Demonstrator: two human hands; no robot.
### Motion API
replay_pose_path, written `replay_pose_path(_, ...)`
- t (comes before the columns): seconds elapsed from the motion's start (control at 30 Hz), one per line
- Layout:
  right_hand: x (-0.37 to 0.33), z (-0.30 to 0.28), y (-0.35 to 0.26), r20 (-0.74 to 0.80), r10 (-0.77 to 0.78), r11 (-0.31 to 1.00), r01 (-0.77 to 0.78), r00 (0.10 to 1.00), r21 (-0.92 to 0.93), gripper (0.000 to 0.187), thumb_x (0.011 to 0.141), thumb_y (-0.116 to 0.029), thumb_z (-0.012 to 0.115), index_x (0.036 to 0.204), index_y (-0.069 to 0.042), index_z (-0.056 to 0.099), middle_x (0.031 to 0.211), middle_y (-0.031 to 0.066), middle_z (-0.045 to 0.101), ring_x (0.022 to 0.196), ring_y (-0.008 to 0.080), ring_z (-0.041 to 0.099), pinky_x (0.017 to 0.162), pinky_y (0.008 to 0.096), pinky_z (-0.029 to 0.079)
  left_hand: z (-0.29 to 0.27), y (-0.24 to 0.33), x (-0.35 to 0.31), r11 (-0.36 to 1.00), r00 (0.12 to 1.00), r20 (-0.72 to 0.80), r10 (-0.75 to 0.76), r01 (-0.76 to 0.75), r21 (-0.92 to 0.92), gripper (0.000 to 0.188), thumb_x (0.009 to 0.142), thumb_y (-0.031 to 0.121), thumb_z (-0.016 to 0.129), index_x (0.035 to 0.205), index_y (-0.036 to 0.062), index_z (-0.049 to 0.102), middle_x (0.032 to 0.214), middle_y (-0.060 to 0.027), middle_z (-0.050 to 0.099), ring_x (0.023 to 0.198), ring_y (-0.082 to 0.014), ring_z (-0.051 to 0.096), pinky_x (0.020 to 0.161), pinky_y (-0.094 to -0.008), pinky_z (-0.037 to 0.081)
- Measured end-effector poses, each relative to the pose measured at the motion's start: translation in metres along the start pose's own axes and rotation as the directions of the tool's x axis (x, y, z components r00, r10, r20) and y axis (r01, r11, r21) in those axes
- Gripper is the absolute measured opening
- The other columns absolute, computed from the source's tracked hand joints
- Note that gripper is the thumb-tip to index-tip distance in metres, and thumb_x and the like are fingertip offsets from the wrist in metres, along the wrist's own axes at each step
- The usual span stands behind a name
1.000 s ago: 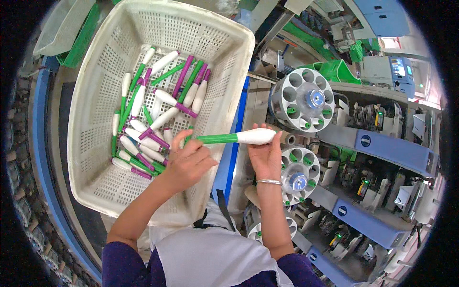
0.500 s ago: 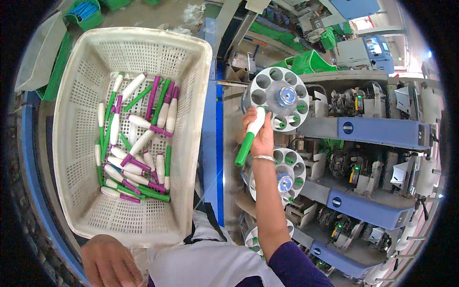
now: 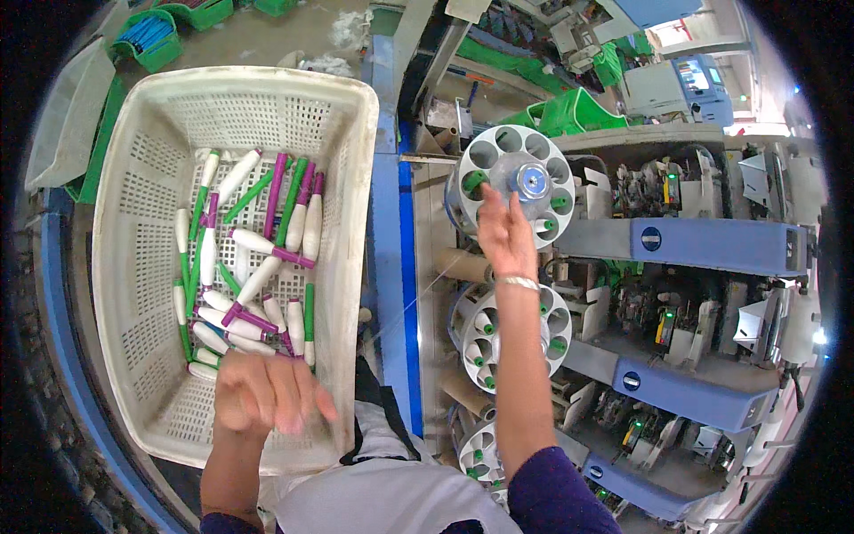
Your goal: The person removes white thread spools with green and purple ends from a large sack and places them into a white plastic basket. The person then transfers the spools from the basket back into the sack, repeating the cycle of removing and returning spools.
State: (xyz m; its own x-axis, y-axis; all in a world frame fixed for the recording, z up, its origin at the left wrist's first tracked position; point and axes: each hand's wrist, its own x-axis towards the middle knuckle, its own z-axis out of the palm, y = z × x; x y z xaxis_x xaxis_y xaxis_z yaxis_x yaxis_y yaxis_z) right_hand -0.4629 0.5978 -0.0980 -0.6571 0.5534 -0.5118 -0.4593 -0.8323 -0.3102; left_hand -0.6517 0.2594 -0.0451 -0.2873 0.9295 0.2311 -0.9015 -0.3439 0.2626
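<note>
My right hand [image 3: 507, 230] is at the upper round white magazine [image 3: 485, 153], its thumb and fingers apart and nothing seen in its grip. Just past its fingertips, the green end of a yarn bobbin [image 3: 474, 181] stands in one of the magazine's round pockets. Above the near end of a white plastic basket [image 3: 124, 294], my left hand [image 3: 267, 392] hangs with curled, blurred fingers; whether they hold anything is hidden. White yarn bobbins [image 3: 252, 278] with green or purple tubes lie loosely in the basket. A thin thread [image 3: 427, 289] slants between the magazine and the basket side.
Below, a second magazine [image 3: 558, 313] and a third [image 3: 480, 449] hold more bobbins. Blue machine arms [image 3: 712, 246] and winding units run along the right. A blue rail [image 3: 408, 294] separates basket and machine. Green bins [image 3: 147, 40] stand on the floor at upper left.
The green-tubed bobbin that my right hand held is out of its grip, and a green end shows in the magazine pocket. My left hand has risen rightward over the basket's near end.
</note>
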Motion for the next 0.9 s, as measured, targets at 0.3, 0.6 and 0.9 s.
replay_pose_path(0.3,-0.061,0.011,-0.083,0.404,-0.568,-0.264,0.306,0.717,-0.915,0.024,0.097,-0.03,0.052,0.08,-0.014,0.057,0.067,-0.0096,0.041,0.058,0.0025,0.035,0.05,0.0198,0.025,-0.045,-0.008,-0.02,0.877,0.82,-0.568,0.071,0.22,0.428,0.031,0.091,0.026,0.058,0.069,0.0095,0.045,0.061,-0.0018,0.043,0.058,-0.0147,0.044,0.073,-0.0392,0.049)
replay_pose_path(0.6,0.016,0.01,-0.155,0.694,-0.461,-0.756,0.165,0.552,-0.633,0.019,0.088,-0.02,0.064,0.09,-0.002,0.067,0.084,0.0081,0.065,0.069,0.0172,0.056,0.067,0.032,0.046,-0.003,0.069,-0.208,0.43,0.209,-0.473,0.856,0.22,0.876,0.026,0.096,0.023,0.053,0.074,0.0107,0.047,0.066,0.0001,0.043,0.061,-0.0108,0.045,0.077,-0.0329,0.048)
replay_pose_path(0.9,0.018,-0.041,-0.142,0.821,-0.108,-0.917,0.263,0.56,-0.3,0.027,0.082,-0.007,0.066,0.109,-0.006,0.061,0.105,0.0161,0.057,0.095,0.0331,0.055,0.083,0.0429,0.045,0.069,-0.159,-0.694,0.763,-0.707,-0.319,0.631,0.64,0.088,0.031,0.087,0.018,0.054,0.116,0.0054,0.053,0.095,-0.0108,0.061,0.082,-0.026,0.06,0.074,-0.0362,0.049)
